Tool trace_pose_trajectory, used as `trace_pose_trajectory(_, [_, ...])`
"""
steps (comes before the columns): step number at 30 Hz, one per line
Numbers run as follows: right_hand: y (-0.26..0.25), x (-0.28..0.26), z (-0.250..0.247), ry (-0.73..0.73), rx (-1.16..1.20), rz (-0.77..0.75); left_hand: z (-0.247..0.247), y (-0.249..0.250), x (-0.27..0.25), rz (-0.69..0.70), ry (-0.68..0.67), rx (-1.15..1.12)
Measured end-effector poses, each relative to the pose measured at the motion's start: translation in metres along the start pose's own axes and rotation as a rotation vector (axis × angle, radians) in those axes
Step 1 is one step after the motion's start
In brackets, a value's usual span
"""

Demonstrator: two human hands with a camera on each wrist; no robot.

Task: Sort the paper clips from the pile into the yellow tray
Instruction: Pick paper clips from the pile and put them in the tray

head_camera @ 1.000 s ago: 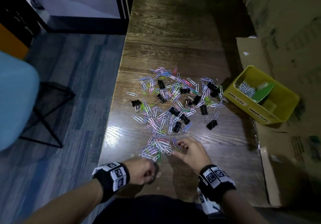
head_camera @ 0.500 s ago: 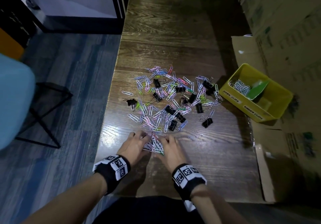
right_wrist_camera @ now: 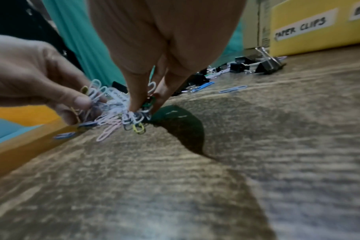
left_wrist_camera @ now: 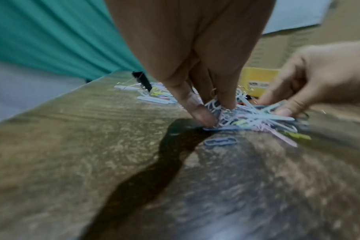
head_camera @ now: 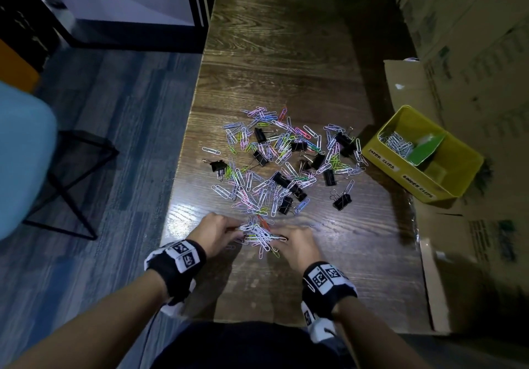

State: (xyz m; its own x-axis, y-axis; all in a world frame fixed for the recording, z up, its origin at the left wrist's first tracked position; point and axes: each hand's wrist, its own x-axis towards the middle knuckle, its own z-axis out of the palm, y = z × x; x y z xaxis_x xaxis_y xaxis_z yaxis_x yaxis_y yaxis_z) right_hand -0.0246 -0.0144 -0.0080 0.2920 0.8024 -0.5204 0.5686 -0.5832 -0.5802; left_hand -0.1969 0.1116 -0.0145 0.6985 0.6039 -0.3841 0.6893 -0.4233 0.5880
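Note:
A mixed pile of coloured paper clips (head_camera: 257, 194) and black binder clips (head_camera: 282, 180) lies spread on the wooden table (head_camera: 280, 62). At its near edge my left hand (head_camera: 237, 232) and right hand (head_camera: 282, 238) face each other and pinch one gathered bunch of paper clips (head_camera: 260, 237) from both sides. Left hand (left_wrist_camera: 218, 113) presses thumb and fingers into the bunch (left_wrist_camera: 255, 118). Right hand (right_wrist_camera: 146, 107) grips it with curled fingertips. The yellow tray (head_camera: 400, 175) stands at the right, with paper clips (head_camera: 396, 144) in its left compartment.
A green divider (head_camera: 426, 148) splits the tray, whose wall label reads "PAPER CLIPS" (right_wrist_camera: 300, 27). Cardboard boxes (head_camera: 472, 53) line the right side. One loose blue clip (left_wrist_camera: 220, 141) lies near the bunch. The table's left edge (head_camera: 183, 151) drops to the floor beside a blue chair (head_camera: 23, 154).
My left hand came forward from the table's near edge to the clips. Both hands closed in on the nearest clump and gathered it into a tight bunch.

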Motion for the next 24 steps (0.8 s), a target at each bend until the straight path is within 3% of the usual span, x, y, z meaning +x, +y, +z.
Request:
trace_pose_trajectory(5, [0.007, -0.006, -0.008, 0.05, 0.406, 0.102, -0.006, -0.008, 0.007, -0.241, -0.068, -0.54])
trace_pose_trajectory(11, [0.005, -0.025, -0.037, 0.219, 0.78, 0.038, -0.031, 0.006, 0.02, -0.163, -0.142, -0.815])
trace_pose_trajectory(18, [0.016, -0.049, -0.118, 0.447, 0.993, -0.157, -0.076, 0.118, 0.058, 0.068, -0.212, -0.833])
trace_pose_trajectory(24, [0.041, -0.057, -0.209, 0.711, 1.041, -0.317, -0.059, 0.237, 0.146, 0.209, -0.231, -0.737])
